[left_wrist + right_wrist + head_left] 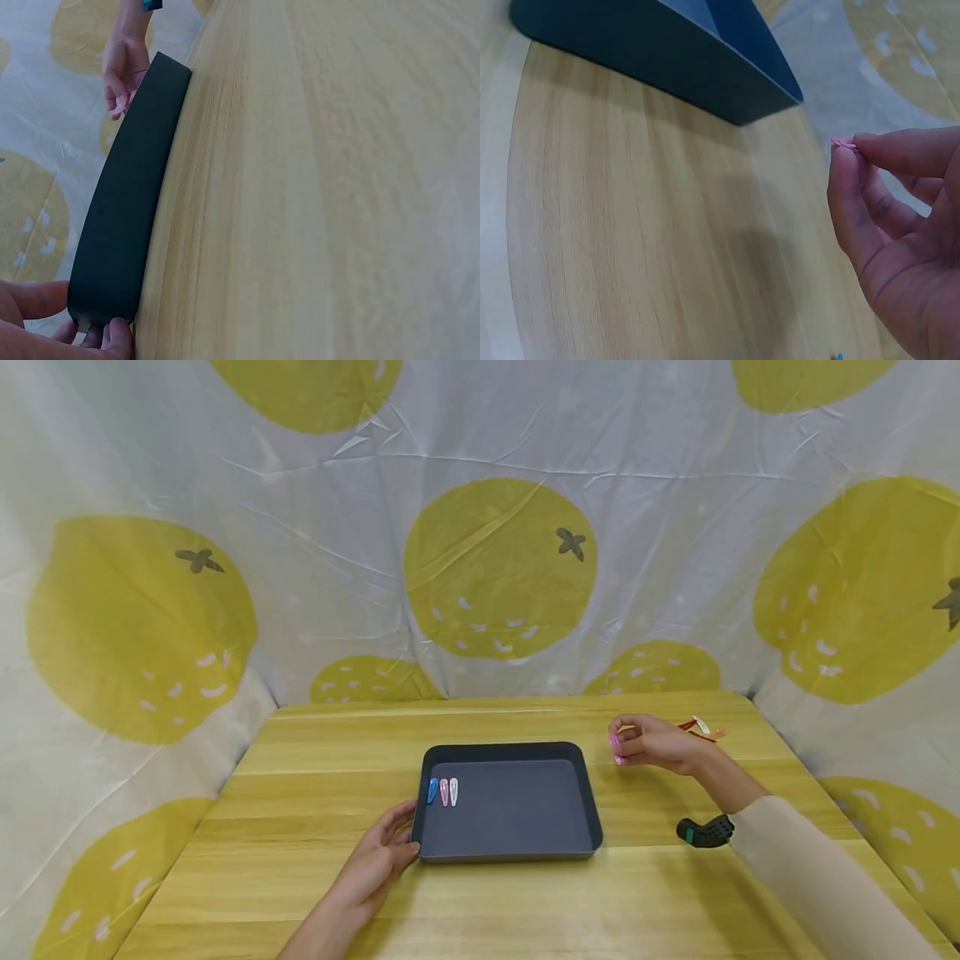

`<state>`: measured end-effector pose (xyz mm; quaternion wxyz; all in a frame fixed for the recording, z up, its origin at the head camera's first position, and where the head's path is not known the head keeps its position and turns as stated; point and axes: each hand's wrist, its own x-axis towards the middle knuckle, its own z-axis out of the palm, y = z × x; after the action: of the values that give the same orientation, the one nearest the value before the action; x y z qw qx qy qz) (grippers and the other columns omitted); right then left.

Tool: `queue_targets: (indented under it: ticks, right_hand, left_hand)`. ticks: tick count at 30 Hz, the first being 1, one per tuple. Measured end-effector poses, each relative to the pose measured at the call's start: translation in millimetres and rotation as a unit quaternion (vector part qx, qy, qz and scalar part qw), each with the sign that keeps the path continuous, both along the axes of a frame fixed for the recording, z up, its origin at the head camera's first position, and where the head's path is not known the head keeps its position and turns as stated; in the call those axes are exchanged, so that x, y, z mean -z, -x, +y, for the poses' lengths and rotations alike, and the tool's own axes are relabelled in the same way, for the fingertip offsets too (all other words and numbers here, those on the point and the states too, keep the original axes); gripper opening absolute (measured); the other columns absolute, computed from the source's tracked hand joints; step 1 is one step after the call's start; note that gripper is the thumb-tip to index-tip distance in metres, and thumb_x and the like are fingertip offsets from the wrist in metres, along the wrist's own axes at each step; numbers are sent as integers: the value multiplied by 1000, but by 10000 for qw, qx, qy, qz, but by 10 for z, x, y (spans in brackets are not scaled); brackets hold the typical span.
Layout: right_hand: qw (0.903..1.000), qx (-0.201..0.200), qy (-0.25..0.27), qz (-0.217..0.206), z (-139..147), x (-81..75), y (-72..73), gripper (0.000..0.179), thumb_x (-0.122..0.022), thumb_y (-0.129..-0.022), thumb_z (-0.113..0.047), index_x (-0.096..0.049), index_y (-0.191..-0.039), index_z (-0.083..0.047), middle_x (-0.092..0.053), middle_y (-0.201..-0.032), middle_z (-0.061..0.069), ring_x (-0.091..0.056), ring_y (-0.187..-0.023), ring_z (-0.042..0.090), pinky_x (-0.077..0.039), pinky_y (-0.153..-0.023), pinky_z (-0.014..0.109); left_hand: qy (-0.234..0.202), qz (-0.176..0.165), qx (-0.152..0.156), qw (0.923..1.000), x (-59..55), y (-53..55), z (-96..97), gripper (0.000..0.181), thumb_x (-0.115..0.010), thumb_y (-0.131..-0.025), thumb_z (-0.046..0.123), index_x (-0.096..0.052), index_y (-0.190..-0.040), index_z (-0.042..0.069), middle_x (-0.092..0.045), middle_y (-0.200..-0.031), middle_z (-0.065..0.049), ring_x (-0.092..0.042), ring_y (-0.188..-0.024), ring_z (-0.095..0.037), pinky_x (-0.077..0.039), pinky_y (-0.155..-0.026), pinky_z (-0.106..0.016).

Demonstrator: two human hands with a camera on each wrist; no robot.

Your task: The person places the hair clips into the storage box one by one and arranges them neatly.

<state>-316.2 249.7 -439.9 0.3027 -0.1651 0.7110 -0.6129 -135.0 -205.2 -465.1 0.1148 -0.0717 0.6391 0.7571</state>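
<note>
A dark grey baking tray [510, 857] lies on the wooden table, and my left hand [375, 858] grips its near left corner. In the left wrist view, the thumb and fingers [116, 337] of that hand hold the tray's end. Inside the tray at the left, a blue hair clip [432, 791], a pink one [444, 792] and a white one [453, 792] lie side by side. Right of the tray, my right hand [656, 747] is raised over the table. Its thumb and index finger pinch a small pink hair clip [844, 143], mostly covered by the fingertips.
Behind the right hand, more hair clips lie in a loose group, among them a white clip [701, 725] and an orange one [718, 733]. A black curved piece with a teal band [705, 832] is at the right cuff. A lemon-print curtain [652, 568] surrounds the table [300, 793].
</note>
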Motion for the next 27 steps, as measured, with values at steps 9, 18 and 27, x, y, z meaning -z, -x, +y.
queue_targets:
  ticks: [9,18,27]
  right_hand:
    - [9998,-191,2,111,-330,-37,41,28,-56,-102,5,-40,-122,17,-58,-91,12,-62,-86,29,-57,-88,48]
    - [9993,-357,6,133,-631,-46,65,26,-56,-102,5,-42,-121,16,-62,-91,14,-64,-87,30,-58,-82,39]
    - [9981,-548,-89,267,-869,-93,84,13,-55,-102,5,-49,-113,7,-63,-91,15,-64,-97,46,-57,-88,49]
  left_hand:
    - [-63,16,14,10000,-1,13,19,72,-49,-90,-18,-30,-158,-3,-27,-162,-26,-29,-146,-47,-32,-117,-54]
    - [-56,21,-1,10000,2,4,-1,71,-49,-90,-19,-30,-157,-4,-27,-162,-26,-30,-146,-46,-34,-116,-53]
    - [-23,4,-22,10000,-6,-4,14,71,-49,-89,-19,-31,-157,-5,-28,-161,-26,-31,-145,-46,-37,-114,-51]
